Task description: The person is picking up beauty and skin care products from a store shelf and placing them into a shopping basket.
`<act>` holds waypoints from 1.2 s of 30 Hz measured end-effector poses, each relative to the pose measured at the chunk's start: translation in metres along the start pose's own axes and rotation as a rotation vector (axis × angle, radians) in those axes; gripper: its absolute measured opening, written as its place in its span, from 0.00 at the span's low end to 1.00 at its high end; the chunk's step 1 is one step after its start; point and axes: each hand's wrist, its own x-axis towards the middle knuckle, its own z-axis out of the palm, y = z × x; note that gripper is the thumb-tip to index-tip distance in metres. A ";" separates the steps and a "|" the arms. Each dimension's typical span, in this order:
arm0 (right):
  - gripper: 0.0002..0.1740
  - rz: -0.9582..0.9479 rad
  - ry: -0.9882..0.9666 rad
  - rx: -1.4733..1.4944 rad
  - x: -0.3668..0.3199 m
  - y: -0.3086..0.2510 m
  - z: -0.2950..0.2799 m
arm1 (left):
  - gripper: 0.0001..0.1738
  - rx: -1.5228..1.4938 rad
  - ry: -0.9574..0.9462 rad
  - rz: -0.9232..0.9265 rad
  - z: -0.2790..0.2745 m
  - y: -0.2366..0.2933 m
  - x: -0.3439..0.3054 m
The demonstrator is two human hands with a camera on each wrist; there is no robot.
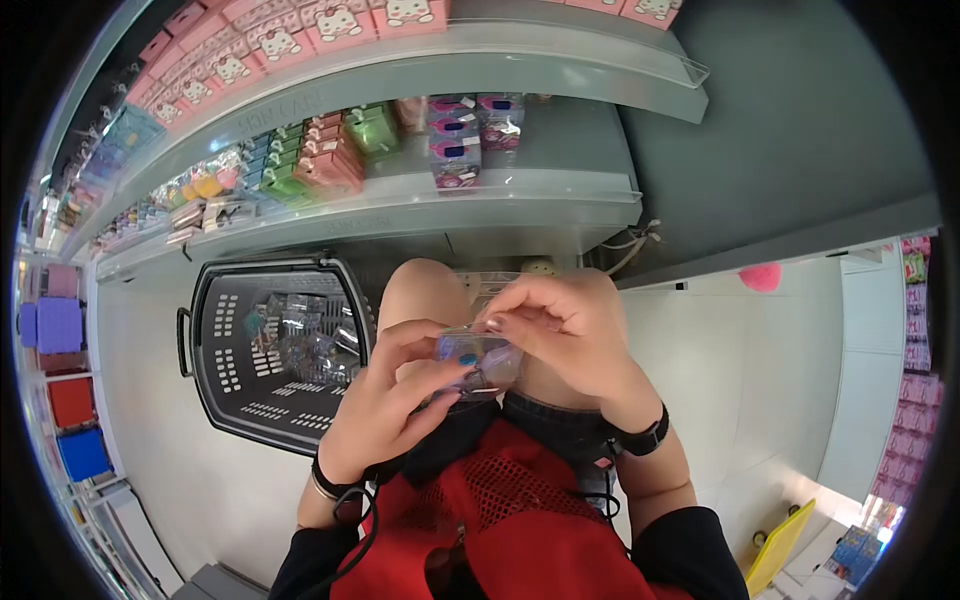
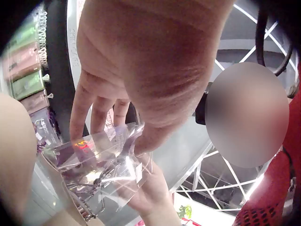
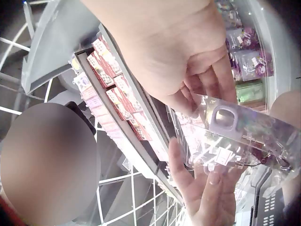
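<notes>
A clear plastic pack [image 1: 490, 362] with purple print is held over the person's lap. The left hand [image 1: 400, 390] grips it from the left, its thumb on the near face in the head view. At the pack's top edge the right hand [image 1: 570, 325] pinches the plastic between thumb and fingertips. The right wrist view shows a purple rounded frame printed on the pack [image 3: 254, 136] and a small white label. Small dark and metallic-looking pieces show through the plastic pack [image 2: 101, 176] in the left wrist view; their kind is unclear.
A dark grey shopping basket [image 1: 215, 410] stands on the floor at the left, with several clear packs [image 1: 310, 335] inside. Ahead, a lower shelf [image 1: 400, 205] carries purple, green and pink packs; pink boxes [image 1: 335, 25] line the shelf above. A yellow panel [image 1: 780, 550] stands at the right.
</notes>
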 end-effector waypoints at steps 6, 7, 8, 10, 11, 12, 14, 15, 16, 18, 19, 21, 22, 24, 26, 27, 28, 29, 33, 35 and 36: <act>0.07 -0.042 -0.063 0.067 0.000 0.007 -0.004 | 0.28 -0.032 0.014 -0.013 0.000 0.002 0.000; 0.07 -0.039 -0.067 0.068 0.000 0.007 -0.003 | 0.29 -0.050 0.031 -0.020 0.001 0.002 0.000; 0.06 -0.038 -0.070 0.066 0.000 0.007 -0.003 | 0.31 -0.067 0.048 -0.027 0.001 0.003 0.000; 0.06 -0.034 -0.074 0.065 0.000 0.004 -0.002 | 0.31 -0.054 0.052 -0.035 0.001 0.005 0.001; 0.06 -0.027 -0.069 0.025 0.001 0.002 -0.001 | 0.32 -0.040 0.056 -0.039 0.001 0.005 0.002; 0.06 -0.021 -0.063 -0.014 0.001 0.001 0.000 | 0.32 -0.040 0.058 -0.043 0.002 0.004 0.002; 0.06 -0.027 -0.049 0.055 0.003 0.006 0.001 | 0.33 -0.029 0.078 -0.025 0.003 0.001 0.002; 0.05 -0.034 -0.034 0.124 0.004 0.008 0.002 | 0.33 -0.028 0.080 -0.028 0.003 0.000 0.002; 0.05 -0.033 -0.036 0.125 0.005 0.008 0.001 | 0.32 -0.031 0.068 -0.031 0.002 -0.001 0.001; 0.05 -0.034 -0.090 0.058 0.006 0.008 -0.002 | 0.30 -0.034 0.056 -0.040 0.001 -0.001 -0.001; 0.05 -0.032 -0.092 0.060 0.007 0.008 -0.004 | 0.30 -0.036 0.045 -0.040 -0.001 -0.001 -0.001; 0.06 0.015 -0.130 0.107 0.008 0.010 -0.006 | 0.29 -0.038 0.034 -0.043 -0.003 -0.001 0.000; 0.06 0.017 -0.131 0.108 0.008 0.012 -0.006 | 0.28 -0.038 0.032 -0.031 -0.004 -0.001 0.000; 0.05 0.052 -0.143 0.215 0.009 0.014 -0.007 | 0.28 -0.040 0.029 -0.022 -0.005 -0.001 0.001; 0.05 0.080 -0.135 0.236 0.009 0.015 -0.008 | 0.26 -0.002 0.006 -0.025 -0.006 -0.001 0.000; 0.05 0.105 -0.127 0.256 0.010 0.015 -0.009 | 0.26 -0.002 0.007 -0.027 -0.006 -0.001 0.001; 0.05 0.106 -0.129 0.256 0.010 0.017 -0.009 | 0.25 0.002 -0.006 -0.030 -0.007 -0.002 0.001; 0.05 0.096 -0.125 0.255 0.010 0.019 -0.008 | 0.24 0.006 -0.019 -0.033 -0.008 -0.002 0.001; 0.06 0.097 -0.083 0.232 0.008 0.018 -0.003 | 0.23 0.040 -0.060 -0.063 -0.012 -0.001 0.003; 0.06 0.090 -0.061 0.216 0.007 0.015 0.002 | 0.24 0.050 -0.030 -0.077 -0.012 -0.001 0.004; 0.07 0.082 -0.039 0.200 0.007 0.015 0.004 | 0.24 0.050 -0.030 -0.079 -0.012 -0.001 0.004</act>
